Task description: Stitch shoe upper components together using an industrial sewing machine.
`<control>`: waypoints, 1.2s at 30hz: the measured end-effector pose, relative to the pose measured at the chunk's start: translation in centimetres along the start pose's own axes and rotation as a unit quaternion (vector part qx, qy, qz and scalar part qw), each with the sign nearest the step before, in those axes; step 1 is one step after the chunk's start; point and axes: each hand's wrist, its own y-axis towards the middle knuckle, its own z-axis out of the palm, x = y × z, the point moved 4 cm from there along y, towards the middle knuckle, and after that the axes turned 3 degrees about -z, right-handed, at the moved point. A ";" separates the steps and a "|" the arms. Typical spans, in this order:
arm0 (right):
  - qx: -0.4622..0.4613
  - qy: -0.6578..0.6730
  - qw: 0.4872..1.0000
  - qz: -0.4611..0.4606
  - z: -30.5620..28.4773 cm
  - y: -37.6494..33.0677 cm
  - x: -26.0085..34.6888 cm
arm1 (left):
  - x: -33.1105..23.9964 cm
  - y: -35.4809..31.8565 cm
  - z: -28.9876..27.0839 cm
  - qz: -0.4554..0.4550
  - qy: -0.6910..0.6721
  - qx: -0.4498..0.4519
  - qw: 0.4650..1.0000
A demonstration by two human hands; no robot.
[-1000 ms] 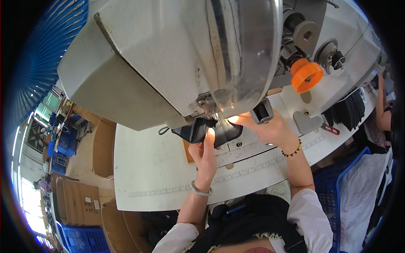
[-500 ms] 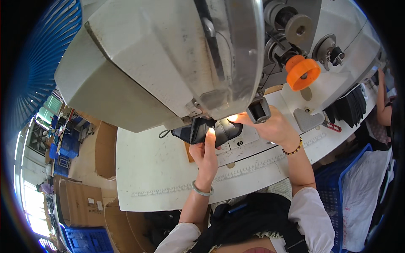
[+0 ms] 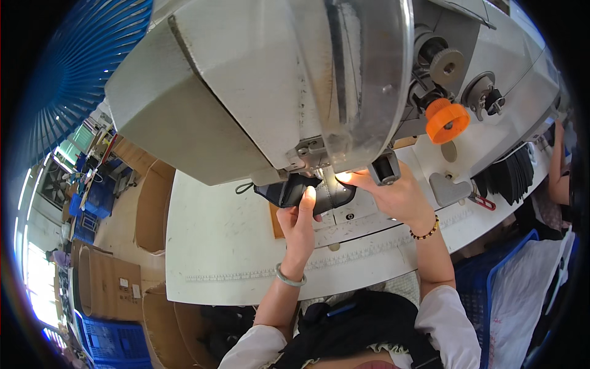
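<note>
Feeding a dark workpiece (image 3: 301, 190) under the head of an industrial sewing machine (image 3: 264, 92); the piece looks like black leather or stiff fabric, lying flat on the machine bed right at the needle zone, lit by a small work light. Left hand (image 3: 299, 218) lies on top of the piece, fingers together and pressed flat on it, thumb side toward the needle, a pale bangle on the wrist. Right hand (image 3: 393, 194) sits just right of the needle area, fingers curled against the piece's far edge near the lit spot; cannot tell whether it pinches the edge or only pushes on it, since the machine's lower casing covers the fingertips. A beaded bracelet is on that wrist. Needle and presser foot themselves are hidden behind the casing. Outward: white table (image 3: 233, 258) with a printed ruler strip along its front edge, orange knob (image 3: 447, 120) and tension wheels on the machine's right end, stack of black cut pieces (image 3: 510, 178) at the table's right, red-handled tool (image 3: 482, 202) just beside them. Cardboard boxes (image 3: 153, 209) and blue crates (image 3: 104, 341) on the floor to the left. Risks as I judge them: both sets of fingertips are very close to the needle line, so a slip forward puts a finger under it; uneven pressure between hands would skew the piece and wander the seam; the piece's left end overhangs unsupported and could drag.
</note>
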 end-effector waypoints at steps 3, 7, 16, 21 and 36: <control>-0.020 -0.095 0.994 -0.046 -0.6 0.3 0.7 | -0.1 0.0 -0.1 -0.022 0.003 0.003 1.000; -0.043 -0.074 0.996 -0.038 -0.4 0.6 1.0 | -0.3 0.2 -0.1 -0.038 0.012 0.024 0.999; -0.052 -0.030 0.998 -0.012 0.1 0.4 0.8 | -0.4 0.2 0.2 -0.067 -0.012 0.032 0.997; -0.046 -0.008 0.999 0.015 0.7 0.2 0.5 | -0.3 0.4 0.0 -0.076 -0.019 0.021 0.997; -0.041 -0.034 0.999 -0.011 0.8 -0.1 0.4 | -0.6 1.0 0.3 -0.081 -0.037 0.020 0.996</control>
